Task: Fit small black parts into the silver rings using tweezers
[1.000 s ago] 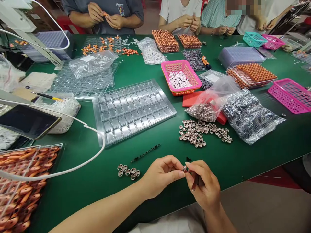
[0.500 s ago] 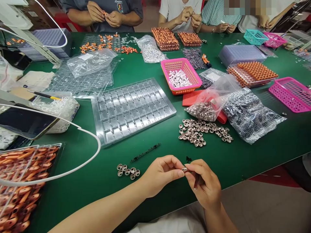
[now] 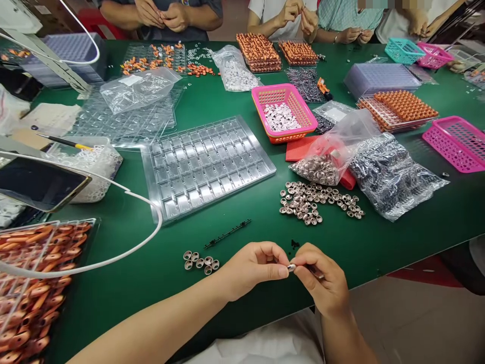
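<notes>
Above the green table (image 3: 379, 237), left hand (image 3: 252, 270) and right hand (image 3: 326, 285) pinch a small metal ring (image 3: 291, 267) between closed fingertips

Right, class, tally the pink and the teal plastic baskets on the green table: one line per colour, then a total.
Pink baskets: 3
Teal baskets: 1
Total: 4

Green table (image 3: 235, 106), pink basket (image 3: 303, 108)
</notes>
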Tool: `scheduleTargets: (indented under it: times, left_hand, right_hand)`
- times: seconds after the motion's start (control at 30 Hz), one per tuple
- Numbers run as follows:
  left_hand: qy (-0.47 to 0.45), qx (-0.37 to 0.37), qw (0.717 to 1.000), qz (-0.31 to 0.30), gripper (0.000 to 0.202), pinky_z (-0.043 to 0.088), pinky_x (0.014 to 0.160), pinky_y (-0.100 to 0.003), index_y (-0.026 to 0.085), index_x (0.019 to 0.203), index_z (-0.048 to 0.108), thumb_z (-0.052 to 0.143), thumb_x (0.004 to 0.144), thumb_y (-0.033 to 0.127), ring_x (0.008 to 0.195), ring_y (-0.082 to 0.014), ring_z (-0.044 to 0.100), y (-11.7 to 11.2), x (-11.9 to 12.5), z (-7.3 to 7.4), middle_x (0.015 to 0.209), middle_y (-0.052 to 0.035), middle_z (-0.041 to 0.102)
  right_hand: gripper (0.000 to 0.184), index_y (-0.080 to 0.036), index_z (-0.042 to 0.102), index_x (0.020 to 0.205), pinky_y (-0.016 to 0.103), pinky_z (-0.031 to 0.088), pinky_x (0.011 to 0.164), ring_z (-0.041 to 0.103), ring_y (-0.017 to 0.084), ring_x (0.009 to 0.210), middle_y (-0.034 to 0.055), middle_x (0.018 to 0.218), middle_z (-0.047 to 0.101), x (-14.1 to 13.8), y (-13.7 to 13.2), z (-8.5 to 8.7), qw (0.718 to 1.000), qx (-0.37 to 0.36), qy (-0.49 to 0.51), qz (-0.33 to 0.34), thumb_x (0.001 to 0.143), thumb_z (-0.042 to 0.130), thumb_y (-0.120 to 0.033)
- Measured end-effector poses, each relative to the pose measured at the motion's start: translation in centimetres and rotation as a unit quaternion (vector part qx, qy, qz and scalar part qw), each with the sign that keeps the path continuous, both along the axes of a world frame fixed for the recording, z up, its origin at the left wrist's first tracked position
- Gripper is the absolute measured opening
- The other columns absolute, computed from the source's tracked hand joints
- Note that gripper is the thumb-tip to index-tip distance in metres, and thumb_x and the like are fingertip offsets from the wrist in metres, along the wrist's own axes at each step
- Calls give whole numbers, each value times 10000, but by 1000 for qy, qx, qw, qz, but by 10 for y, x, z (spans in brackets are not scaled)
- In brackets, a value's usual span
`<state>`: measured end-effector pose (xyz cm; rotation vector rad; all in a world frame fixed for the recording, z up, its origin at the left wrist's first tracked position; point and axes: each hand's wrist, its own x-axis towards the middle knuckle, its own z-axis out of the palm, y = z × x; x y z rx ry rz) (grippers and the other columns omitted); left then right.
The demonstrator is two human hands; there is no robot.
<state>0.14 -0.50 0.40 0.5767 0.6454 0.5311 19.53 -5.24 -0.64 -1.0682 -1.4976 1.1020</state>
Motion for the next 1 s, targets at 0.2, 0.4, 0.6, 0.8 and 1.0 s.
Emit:
scheduleTargets:
  times: [0.2,0.4,0.6,0.8,1.0]
  left_hand:
    - [-2,-25,1000,-13,316,432,725,-245,130,788,733,907,672,367,730,-115,581,0,-1,3,796,-24,665]
    - [6,-47,999,-1,343,424,721,-245,130,766,728,930,624,369,712,-115,574,-1,0,7,763,-18,659]
    - [6,-61,998,-5,370,426,722,-248,127,795,737,943,596,362,708,-115,584,-3,2,7,765,-21,661]
    - [1,-60,998,0,348,428,719,-248,130,808,743,943,598,324,714,-117,584,-5,4,7,768,-19,669]
    - [-3,-87,996,11,361,432,729,-256,118,795,731,938,612,350,696,-117,578,-9,6,4,721,-18,646]
  right_hand:
    - [132,-234,654,989,270,384,594,518,137,707,9,798,583,0,0,0,1000,-8,6,8,951,560,-150]
    - [124,-222,657,988,273,384,587,527,144,705,14,791,571,0,0,-1,1000,-7,-4,6,952,556,-159]
    - [87,-214,638,927,274,366,585,497,142,682,3,758,541,-1,-1,-2,1000,-19,3,-1,955,556,-202]
    - [148,-203,592,839,266,324,561,437,124,640,-9,736,491,-2,-2,-2,999,-50,5,-17,967,544,-259]
    - [195,-194,575,796,266,328,542,437,124,619,-6,717,486,-3,-2,-4,998,-58,-5,-20,964,543,-287]
